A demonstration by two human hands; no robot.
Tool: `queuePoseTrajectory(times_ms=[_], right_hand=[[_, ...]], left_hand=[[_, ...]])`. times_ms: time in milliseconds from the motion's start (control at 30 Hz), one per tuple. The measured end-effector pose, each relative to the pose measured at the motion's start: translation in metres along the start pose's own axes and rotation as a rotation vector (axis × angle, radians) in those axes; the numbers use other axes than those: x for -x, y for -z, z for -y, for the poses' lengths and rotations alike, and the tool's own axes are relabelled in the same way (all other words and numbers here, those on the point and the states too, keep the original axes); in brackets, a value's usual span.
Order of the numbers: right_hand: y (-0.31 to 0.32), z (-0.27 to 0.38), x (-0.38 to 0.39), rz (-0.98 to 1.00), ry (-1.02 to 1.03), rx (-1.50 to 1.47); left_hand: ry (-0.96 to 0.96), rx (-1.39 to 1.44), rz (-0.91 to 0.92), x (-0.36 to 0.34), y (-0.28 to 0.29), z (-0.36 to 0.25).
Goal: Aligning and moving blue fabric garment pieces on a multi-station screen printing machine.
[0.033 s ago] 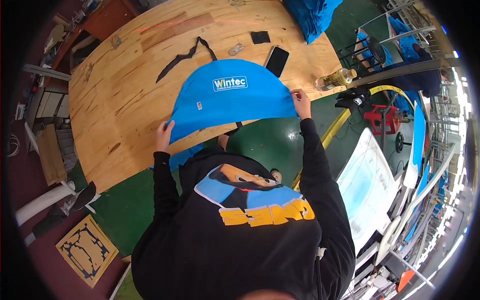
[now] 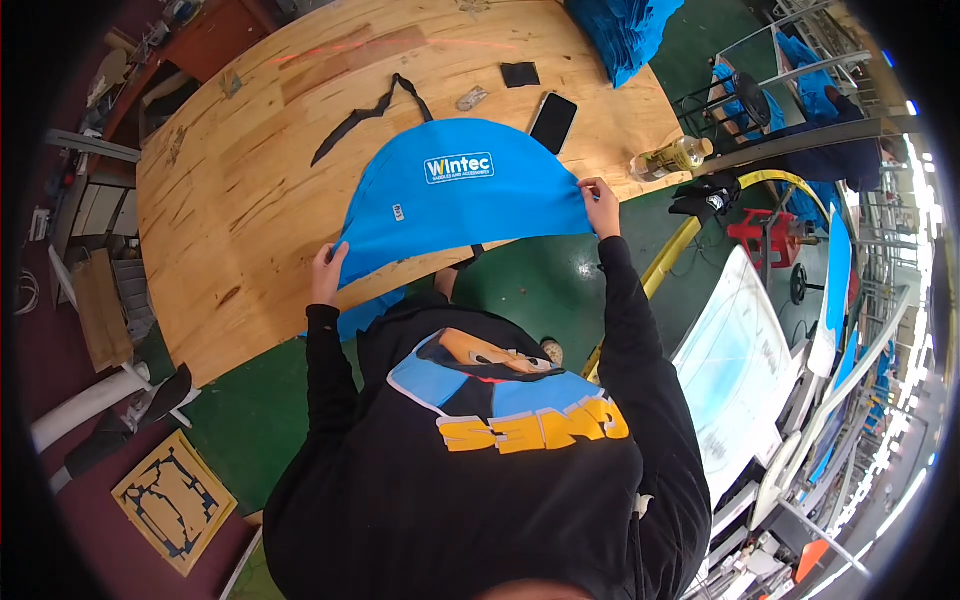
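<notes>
A half-round piece of blue fabric (image 2: 470, 205) is stretched between my two hands at the near edge of the wooden table (image 2: 215, 220). It has a printed white-edged logo patch and a small white label. My left hand (image 2: 327, 272) pinches its lower left corner. At the opposite corner, my right hand (image 2: 601, 207) grips the fabric between thumb and fingers. The curved edge rests over the tabletop, while the straight edge faces me and partly overhangs the floor. A black strap (image 2: 365, 115) lies bent just beyond the curve, and a short dark end shows below the straight edge.
Beyond the fabric lie a phone (image 2: 553, 123), a black square patch (image 2: 520, 74) and a small clear packet (image 2: 472, 97). A bottle (image 2: 672, 158) lies at the table's right edge. Stacked blue fabric (image 2: 627, 35) sits at the far right corner. More blue cloth hangs below the near edge.
</notes>
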State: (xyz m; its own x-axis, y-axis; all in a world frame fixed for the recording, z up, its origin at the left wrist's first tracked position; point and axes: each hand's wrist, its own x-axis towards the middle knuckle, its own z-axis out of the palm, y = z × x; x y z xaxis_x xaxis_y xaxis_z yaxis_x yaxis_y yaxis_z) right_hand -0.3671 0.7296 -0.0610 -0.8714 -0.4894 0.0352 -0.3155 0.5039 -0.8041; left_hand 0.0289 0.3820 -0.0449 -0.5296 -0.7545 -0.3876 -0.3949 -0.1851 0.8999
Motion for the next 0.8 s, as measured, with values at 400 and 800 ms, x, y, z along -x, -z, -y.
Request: queuePoseTrajectory(times_ms=[400, 800], right_hand=[[0.059, 0.094, -0.032, 0.018, 0.031, -0.422], [0.031, 0.136, -0.088, -0.042, 0.124, -0.466]], left_hand=[[-0.016, 0.655, 0.108, 0.035, 0.016, -0.104], [-0.143, 0.622, -0.044, -0.002, 0.041, -0.109]])
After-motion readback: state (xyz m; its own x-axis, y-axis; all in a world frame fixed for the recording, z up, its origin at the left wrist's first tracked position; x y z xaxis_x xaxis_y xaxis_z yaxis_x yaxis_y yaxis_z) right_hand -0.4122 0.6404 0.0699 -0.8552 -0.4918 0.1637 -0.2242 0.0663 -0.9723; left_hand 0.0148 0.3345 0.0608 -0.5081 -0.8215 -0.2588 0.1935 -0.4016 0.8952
